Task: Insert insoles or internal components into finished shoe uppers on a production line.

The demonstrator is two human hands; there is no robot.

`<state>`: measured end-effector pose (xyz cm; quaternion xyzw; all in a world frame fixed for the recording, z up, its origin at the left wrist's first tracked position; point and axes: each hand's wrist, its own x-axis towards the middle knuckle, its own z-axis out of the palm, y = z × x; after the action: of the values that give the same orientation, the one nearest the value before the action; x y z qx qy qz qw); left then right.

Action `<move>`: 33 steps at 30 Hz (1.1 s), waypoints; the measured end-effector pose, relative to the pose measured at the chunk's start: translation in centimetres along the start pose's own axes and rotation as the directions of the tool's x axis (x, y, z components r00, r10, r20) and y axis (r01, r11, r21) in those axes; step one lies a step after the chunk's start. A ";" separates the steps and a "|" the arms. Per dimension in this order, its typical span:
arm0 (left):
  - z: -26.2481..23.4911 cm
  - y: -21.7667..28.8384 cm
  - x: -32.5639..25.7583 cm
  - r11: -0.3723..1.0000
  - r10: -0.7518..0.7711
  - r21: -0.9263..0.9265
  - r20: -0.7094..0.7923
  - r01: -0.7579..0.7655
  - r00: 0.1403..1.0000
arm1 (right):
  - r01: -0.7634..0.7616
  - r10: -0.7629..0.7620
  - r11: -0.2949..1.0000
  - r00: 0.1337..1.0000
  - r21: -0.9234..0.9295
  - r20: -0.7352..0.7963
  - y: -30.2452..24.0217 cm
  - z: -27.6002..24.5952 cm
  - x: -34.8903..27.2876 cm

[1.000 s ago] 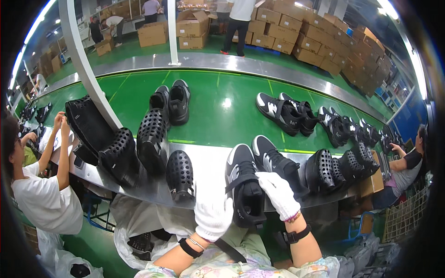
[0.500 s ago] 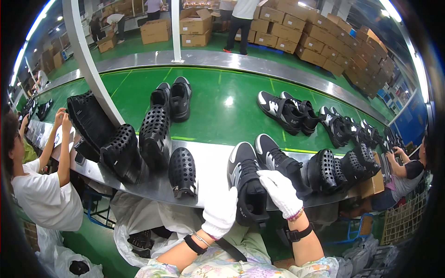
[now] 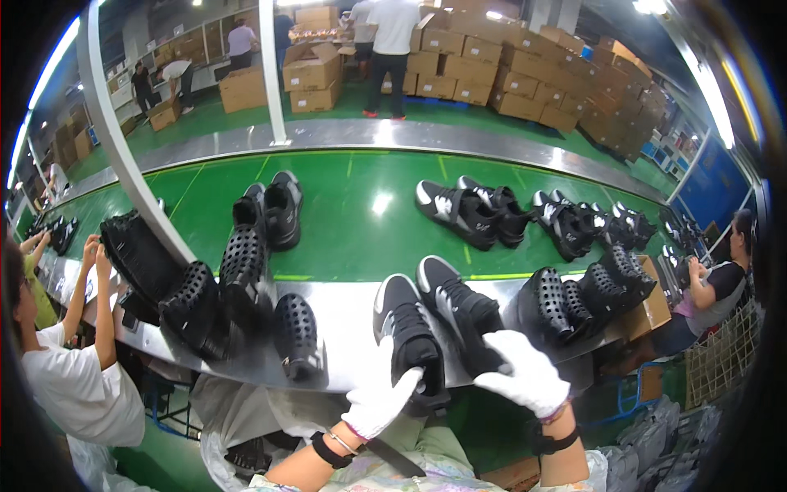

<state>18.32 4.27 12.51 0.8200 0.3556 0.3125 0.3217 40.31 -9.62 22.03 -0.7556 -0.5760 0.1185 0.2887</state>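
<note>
Two black sneakers with grey toes stand side by side before me at the belt's near metal edge. My white-gloved left hand (image 3: 381, 398) holds the left sneaker (image 3: 414, 332), fingers along its outer side and thumb at the heel opening. Behind the right sneaker (image 3: 456, 307), my gloved right hand (image 3: 526, 373) is open, thumb and fingers spread apart beside its heel. Whether those fingertips touch the shoe is hard to tell. A black perforated shoe form (image 3: 297, 332) lies left of the pair.
More perforated forms (image 3: 243, 262) stand at left, others (image 3: 545, 303) at right. Several sneakers (image 3: 467, 215) rest on the green belt (image 3: 352, 221). A white post (image 3: 123, 139) rises at left. Co-workers sit on both sides. Cardboard boxes (image 3: 541, 94) are stacked beyond.
My right hand has left the left sneaker's collar and moved right to the right sneaker's heel, its fingers spreading. My left hand stays at the left sneaker. The whole view has shifted.
</note>
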 end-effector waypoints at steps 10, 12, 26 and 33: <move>0.9 0.1 2.6 0.896 -0.225 -0.333 0.231 0.294 0.947 | 0.118 -0.053 0.976 0.945 -0.184 0.324 -3.2 1.4 4.0; 1.9 -2.0 1.4 0.775 -0.156 -0.585 0.190 0.239 0.969 | 0.176 -0.112 0.961 0.953 -0.211 0.282 -2.3 1.4 4.9; 2.7 -3.1 2.6 0.912 0.329 0.300 -0.125 -0.280 0.936 | 0.280 -0.097 0.856 0.913 -0.434 0.397 -4.6 2.7 5.9; 2.7 -4.0 4.3 0.879 0.348 0.422 -0.247 -0.223 0.904 | 0.231 -0.047 0.861 0.923 -0.453 0.381 -4.0 2.8 6.2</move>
<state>21.21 8.96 9.10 0.8500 0.3298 0.4083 0.0436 37.52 -2.28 23.01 -0.7252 -0.6835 0.0824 -0.0137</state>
